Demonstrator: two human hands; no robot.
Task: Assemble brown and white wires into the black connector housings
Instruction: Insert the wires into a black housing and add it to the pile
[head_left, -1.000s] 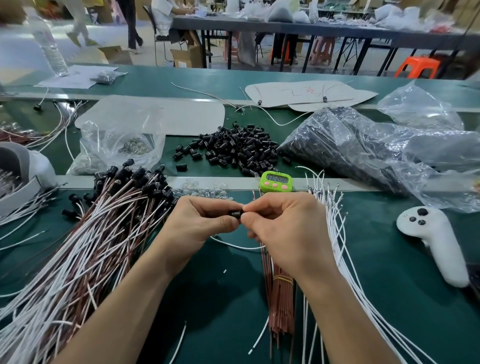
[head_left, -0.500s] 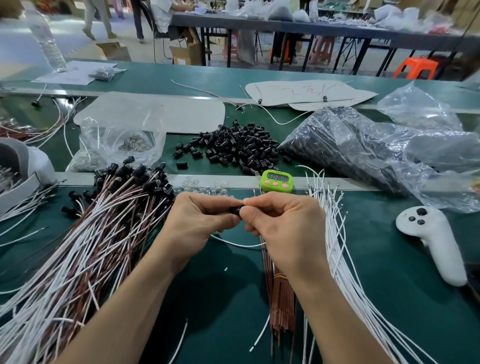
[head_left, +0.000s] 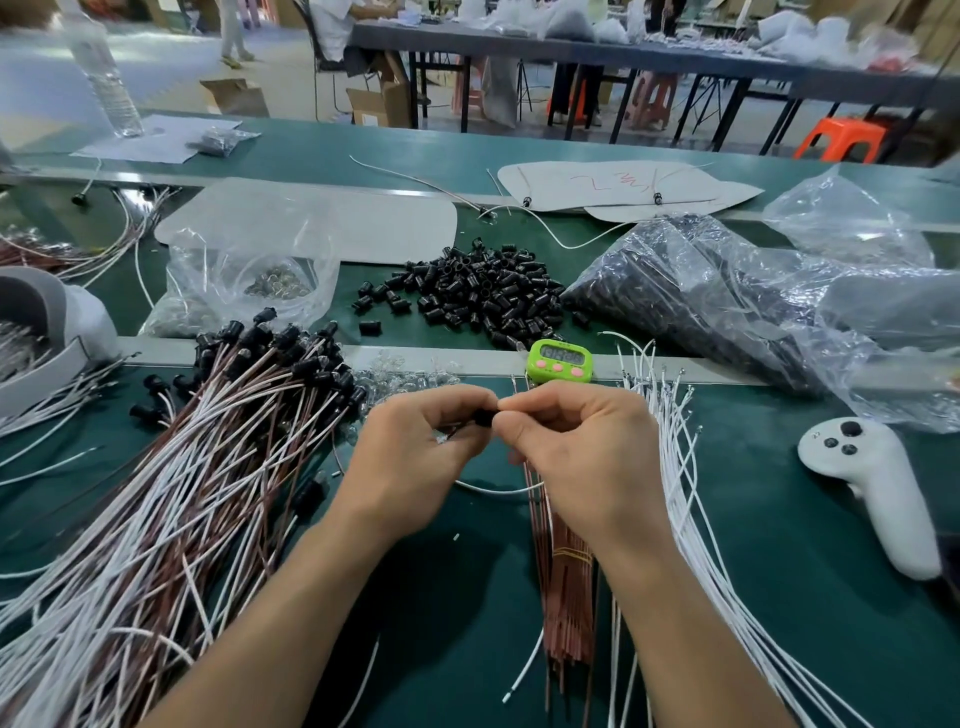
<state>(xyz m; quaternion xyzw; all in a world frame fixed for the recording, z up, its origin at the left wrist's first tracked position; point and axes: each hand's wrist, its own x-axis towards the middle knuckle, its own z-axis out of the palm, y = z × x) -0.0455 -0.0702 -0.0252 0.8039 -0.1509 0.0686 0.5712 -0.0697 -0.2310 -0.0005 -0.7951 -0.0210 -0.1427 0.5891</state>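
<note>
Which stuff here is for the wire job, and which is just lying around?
For the job: black housing held between left hand and right hand, loose housings pile, brown wires, white wires, finished pile.
Just lying about: green timer, white controller, water bottle.

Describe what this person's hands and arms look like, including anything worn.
The left hand and right hand are bare: no gloves, and no rings show. The left forearm and right forearm are bare too, with no sleeve, watch or band in view down to the picture's edge.
</note>
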